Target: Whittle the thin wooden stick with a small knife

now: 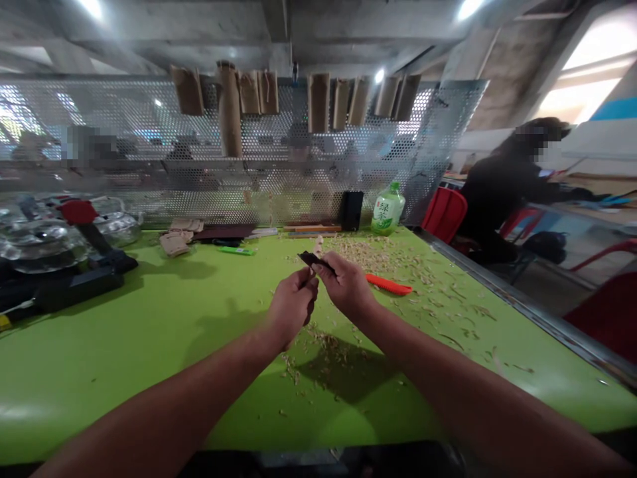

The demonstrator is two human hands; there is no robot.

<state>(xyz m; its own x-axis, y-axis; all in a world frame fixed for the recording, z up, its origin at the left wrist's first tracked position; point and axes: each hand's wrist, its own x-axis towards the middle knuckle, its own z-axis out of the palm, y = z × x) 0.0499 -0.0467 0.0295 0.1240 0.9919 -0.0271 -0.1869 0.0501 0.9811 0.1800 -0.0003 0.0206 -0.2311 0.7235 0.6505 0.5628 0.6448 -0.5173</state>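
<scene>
My left hand [294, 302] is closed around the lower end of a small pale wooden piece [319, 245], whose tip rises above the fingers. Most of that piece is hidden, so its shape is unclear. In my right hand [347, 282] a dark, flat strip that looks like folded sandpaper [312, 259] is pinched between thumb and fingers, pressed against the wood. The hands meet over the green table. Wood shavings [326, 340] lie beneath them. Just right of my right hand rests an orange-red ridged handle [389, 285].
A green-tea bottle [388, 209] and a black block [352, 211] stand at the back. A bright green cutter [237, 251] lies near a dark brown sheet [226, 232]. Black equipment [64, 282] and glass teapots [117, 222] occupy the left. Beyond the right edge sits another person [502, 186].
</scene>
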